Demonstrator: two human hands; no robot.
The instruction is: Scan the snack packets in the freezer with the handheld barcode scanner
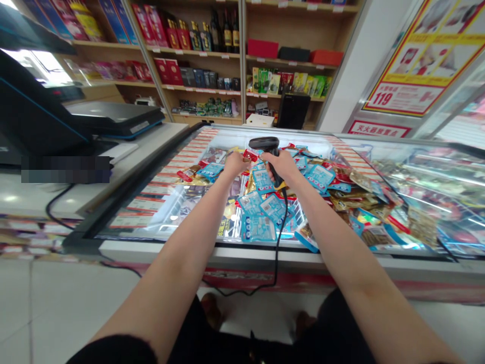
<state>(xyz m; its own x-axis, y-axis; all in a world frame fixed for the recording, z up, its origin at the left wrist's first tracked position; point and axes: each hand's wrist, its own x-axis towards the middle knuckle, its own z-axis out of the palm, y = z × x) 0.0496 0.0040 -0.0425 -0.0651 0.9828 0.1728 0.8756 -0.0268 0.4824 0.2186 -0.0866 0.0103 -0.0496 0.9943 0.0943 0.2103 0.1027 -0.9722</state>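
My right hand (pixel 284 166) is wrapped around the handle of a black barcode scanner (pixel 264 143), its head tipped to the left above a heap of snack packets. A black cable (pixel 281 232) hangs from the handle toward me. My left hand (pixel 235 164) is closed just left of the scanner, fingertips pinched at the edge of a small red snack packet (pixel 251 154). Blue packets (pixel 259 229) lie under and in front of my hands on the glass top (pixel 161 215) of a chest freezer. More brown and gold packets (pixel 359 194) spread to the right.
On the left, a counter (pixel 151 146) carries a weighing scale (pixel 117 119) and a dark checkout terminal (pixel 38 111). Behind the freezer stand shelves (pixel 197 55) with bottles and boxes. The scanner cable loops low past the freezer's front edge (pixel 151 251).
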